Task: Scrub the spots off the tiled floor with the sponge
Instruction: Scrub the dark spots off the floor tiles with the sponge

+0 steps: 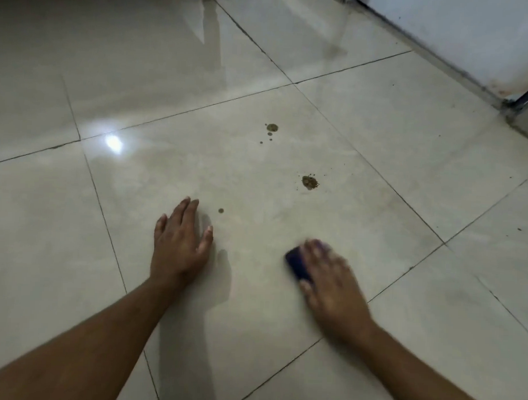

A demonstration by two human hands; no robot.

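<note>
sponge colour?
Dark blue, almost navy; the sponge shows under the right hand in the head view.

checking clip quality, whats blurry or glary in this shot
Head view: the right hand and the dark sponge under it are smeared by motion blur; the left hand is sharp; a bright glare spot sits on the glossy tiled floor; the spots stay readable.

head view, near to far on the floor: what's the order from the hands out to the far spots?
Right hand pressing on the dark sponge → left hand flat on the tile → small lone spot → splattered spot → far spot with droplets → wall base.
</note>
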